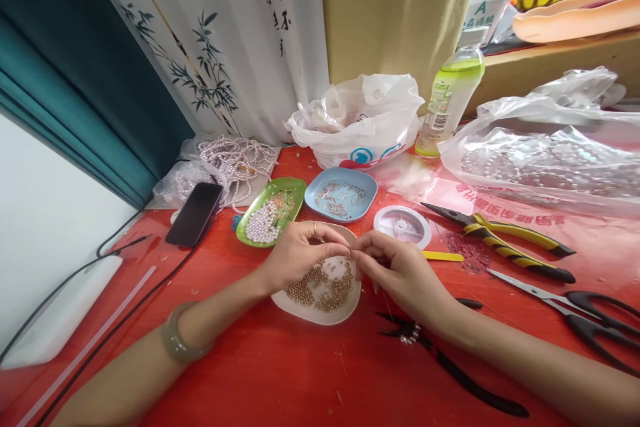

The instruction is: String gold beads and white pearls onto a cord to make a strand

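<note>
- The small gold-coloured metal beads (325, 288) lie loose in a shallow white dish (320, 317) on the red table (275, 373), directly in front of you.
- Your left hand (300, 250) and right hand (400, 270) meet above the far rim of the white dish. The heap of beads sits just below and nearer to you than your fingertips.
- The thumb and forefinger of each hand are pressed together in a fine pinch, tip to tip with the other hand. What they pinch is too small to tell.
- Holding the pinch over the dish likely means that anything you drop falls back among the beads.
- A green oval dish (296, 191) of pearl-white beads and a pale blue dish (371, 191) of small metal findings stand just beyond your hands, probably kept within short reach.
- A white round spool (403, 225) lies just beyond your right hand.
- Black-handled pliers (450, 367) lie under your right wrist, beside a short run of pearl beads (413, 333).
- Yellow-and-black-handled pliers (510, 247) and black-handled scissors (575, 307) lie well apart on the right.
- A black phone (194, 213) lies on the left.
</note>
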`<action>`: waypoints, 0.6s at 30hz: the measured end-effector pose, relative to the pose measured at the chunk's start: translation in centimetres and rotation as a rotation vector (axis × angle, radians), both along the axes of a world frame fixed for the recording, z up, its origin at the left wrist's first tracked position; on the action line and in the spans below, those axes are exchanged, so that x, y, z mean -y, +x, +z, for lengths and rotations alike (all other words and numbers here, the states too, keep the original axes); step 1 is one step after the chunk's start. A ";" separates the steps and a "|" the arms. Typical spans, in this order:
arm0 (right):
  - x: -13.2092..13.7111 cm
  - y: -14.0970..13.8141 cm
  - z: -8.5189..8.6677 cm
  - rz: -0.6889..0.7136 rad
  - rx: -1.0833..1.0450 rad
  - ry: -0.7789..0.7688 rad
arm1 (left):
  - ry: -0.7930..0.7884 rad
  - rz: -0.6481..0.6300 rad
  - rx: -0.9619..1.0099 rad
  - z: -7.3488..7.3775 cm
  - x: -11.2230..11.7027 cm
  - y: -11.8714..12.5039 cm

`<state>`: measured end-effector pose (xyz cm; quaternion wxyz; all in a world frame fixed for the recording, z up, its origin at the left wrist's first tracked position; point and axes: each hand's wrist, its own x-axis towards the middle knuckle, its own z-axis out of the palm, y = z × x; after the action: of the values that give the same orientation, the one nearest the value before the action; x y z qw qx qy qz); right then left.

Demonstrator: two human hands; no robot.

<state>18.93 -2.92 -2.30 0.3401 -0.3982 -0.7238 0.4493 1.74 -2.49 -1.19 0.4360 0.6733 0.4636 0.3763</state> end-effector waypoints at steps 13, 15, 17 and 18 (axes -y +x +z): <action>0.0 -0.1 0.2 0.002 -0.027 -0.004 | -0.054 0.039 0.059 0.1 -0.2 -0.1; -0.1 -0.1 0.2 0.003 -0.020 0.000 | -0.065 0.059 0.064 0.1 -0.3 -0.1; -0.1 0.0 0.0 0.005 -0.005 0.013 | -0.077 0.060 0.059 0.1 -0.4 -0.2; -0.1 0.0 0.0 0.006 0.005 0.020 | -0.088 0.053 0.051 0.1 -0.5 -0.2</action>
<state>18.91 -2.84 -2.33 0.3410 -0.3937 -0.7301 0.4423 1.55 -2.03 -1.14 0.4670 0.6311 0.4860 0.3840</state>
